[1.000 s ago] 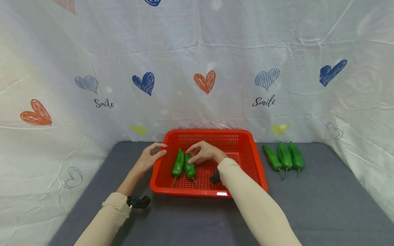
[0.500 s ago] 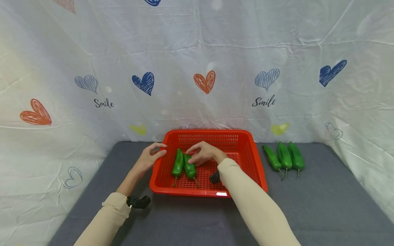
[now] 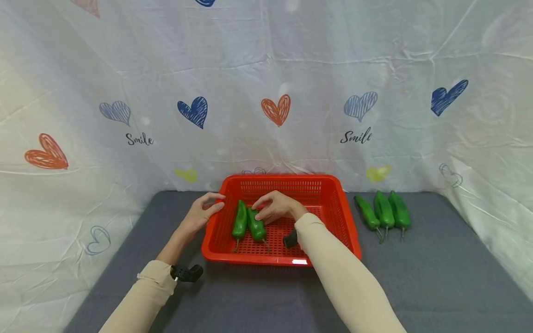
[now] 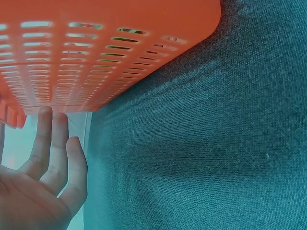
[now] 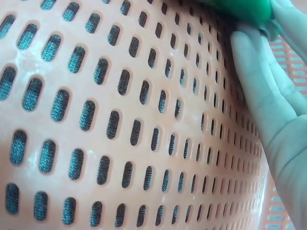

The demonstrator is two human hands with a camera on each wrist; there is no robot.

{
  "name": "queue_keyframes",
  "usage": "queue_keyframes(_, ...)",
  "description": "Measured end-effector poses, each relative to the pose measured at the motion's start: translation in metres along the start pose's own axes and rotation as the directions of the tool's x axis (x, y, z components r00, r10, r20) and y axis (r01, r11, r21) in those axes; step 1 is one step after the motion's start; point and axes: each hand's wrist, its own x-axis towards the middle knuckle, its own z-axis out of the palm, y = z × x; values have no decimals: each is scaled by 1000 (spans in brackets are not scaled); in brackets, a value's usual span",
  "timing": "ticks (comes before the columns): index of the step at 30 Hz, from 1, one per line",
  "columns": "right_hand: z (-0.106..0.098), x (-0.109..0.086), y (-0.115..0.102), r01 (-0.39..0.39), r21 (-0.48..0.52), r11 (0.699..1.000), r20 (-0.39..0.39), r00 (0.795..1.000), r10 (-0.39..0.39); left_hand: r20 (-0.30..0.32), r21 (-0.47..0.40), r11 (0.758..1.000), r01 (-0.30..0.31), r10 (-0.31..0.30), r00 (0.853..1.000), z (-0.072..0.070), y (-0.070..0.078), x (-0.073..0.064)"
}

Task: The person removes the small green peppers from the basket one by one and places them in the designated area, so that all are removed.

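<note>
At the left end of a red perforated plastic basket, my left hand touches the rim with thumb and forefinger. Its other fingers stand loosely bent near the outside of the wall in the left wrist view. My right hand reaches down into the basket and pinches the upper end of a green pepper between thumb and fingers. This pepper lies stem toward me, slightly tilted. Close at its left is another green pepper, lying lengthwise on the basket floor. The right wrist view catches part of the green pepper beside my fingertips.
Right of the basket, three more green peppers lie side by side on the grey cloth, stems toward me. A white sheet printed with hearts hangs close behind the basket.
Under my right hand, the stem end of the pinched pepper has swung slightly to the right. My left hand stays at the basket rim.
</note>
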Motion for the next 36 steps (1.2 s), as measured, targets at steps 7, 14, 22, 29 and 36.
queue_keyframes(7,-1,0,2,12,29,1000,-6,1000,-12,1,12,1000,-4,4,1000,0,0,0)
queue_keyframes(14,-4,-2,1,16,32,999,-8,1000,-16,15,-4,1000,-13,13,1000,-1,-1,0)
queue_keyframes(22,-6,-2,3,23,49,999,-10,1000,-23,11,0,1000,-17,17,1000,0,3,-3)
queue_keyframes(29,-9,-2,6,33,34,999,-21,999,-32,3,2,1000,-6,6,1000,0,2,-3)
queue_keyframes(36,-12,-5,4,34,41,999,-34,999,-32,-3,4,1000,4,-4,1000,0,0,-1)
